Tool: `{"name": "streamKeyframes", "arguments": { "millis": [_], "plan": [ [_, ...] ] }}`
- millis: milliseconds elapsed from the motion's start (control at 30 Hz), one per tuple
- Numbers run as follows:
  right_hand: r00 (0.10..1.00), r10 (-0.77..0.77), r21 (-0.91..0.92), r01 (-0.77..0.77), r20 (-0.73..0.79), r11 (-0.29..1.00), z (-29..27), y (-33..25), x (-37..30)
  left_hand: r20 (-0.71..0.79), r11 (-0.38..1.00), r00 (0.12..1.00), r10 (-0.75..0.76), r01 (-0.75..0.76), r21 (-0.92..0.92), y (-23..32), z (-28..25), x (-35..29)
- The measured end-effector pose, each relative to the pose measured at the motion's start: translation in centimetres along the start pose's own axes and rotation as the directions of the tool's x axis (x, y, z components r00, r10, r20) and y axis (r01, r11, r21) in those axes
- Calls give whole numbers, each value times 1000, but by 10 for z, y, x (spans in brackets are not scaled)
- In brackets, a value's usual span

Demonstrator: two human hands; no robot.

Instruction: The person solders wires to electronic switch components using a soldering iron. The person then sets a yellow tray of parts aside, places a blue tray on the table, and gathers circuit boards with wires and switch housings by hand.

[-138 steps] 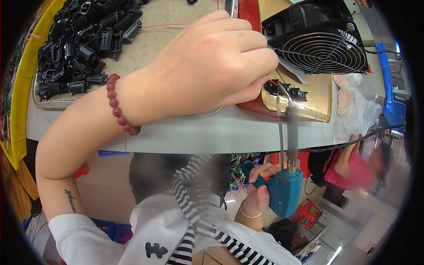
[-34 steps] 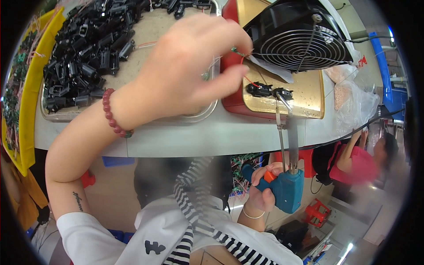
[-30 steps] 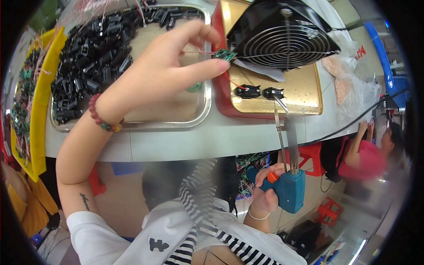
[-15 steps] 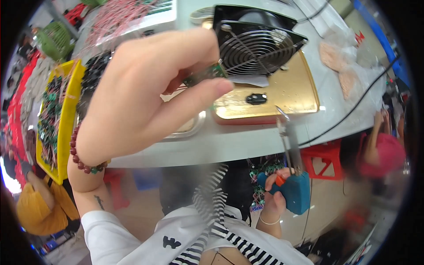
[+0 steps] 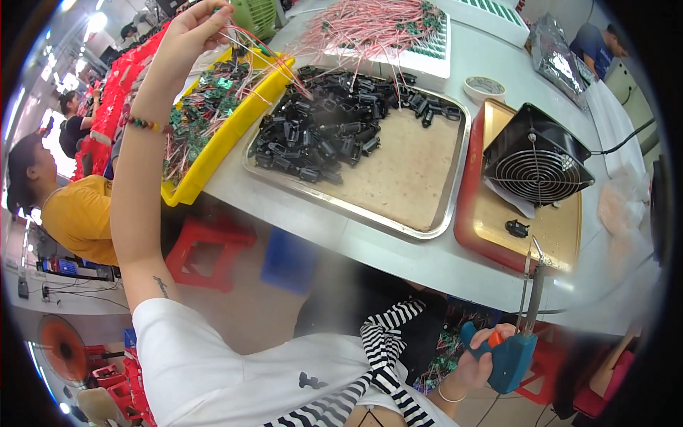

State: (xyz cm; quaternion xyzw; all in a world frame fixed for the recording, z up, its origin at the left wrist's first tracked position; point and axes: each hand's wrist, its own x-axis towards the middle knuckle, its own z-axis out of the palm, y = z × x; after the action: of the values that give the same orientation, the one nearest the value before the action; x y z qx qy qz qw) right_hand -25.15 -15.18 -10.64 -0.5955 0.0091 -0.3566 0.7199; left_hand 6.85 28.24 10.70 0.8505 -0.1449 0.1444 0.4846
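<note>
Trailing, prob. from L grip (image 5: pixel 192 34): wires (image 5: pixel 249 41)

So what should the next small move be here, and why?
Probably for the left hand to loosen its fingers and let the red and white wires drop into the yellow bin: the hand is raised near the bin's far end, wires seem to trail from its pinch, and similar wired green boards lie there. The right hand holds the soldering gun.
</note>
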Motion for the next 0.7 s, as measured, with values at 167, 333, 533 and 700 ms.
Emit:
{"name": "streamKeyframes", "arguments": {
  "millis": [167,333,533,700],
  "plan": [
    [999,19,19,-20,28,1000,1,-2,-1,-302,967,951,-57,-24,-255,-63,-16,42],
    [999,21,-9,-21,32,1000,-2,-1,-7,-357,965,919,-169,227,129,-141,9,37],
    [998,52,-68,-53,-20,996,-3,-2,-9,-198,611,935,-295,344,713,-130,11,-20],
    [998,58,-42,-58,1,997,-4,0,-4,-214,450,948,-235,301,841,-108,20,-27]
  ]
}}
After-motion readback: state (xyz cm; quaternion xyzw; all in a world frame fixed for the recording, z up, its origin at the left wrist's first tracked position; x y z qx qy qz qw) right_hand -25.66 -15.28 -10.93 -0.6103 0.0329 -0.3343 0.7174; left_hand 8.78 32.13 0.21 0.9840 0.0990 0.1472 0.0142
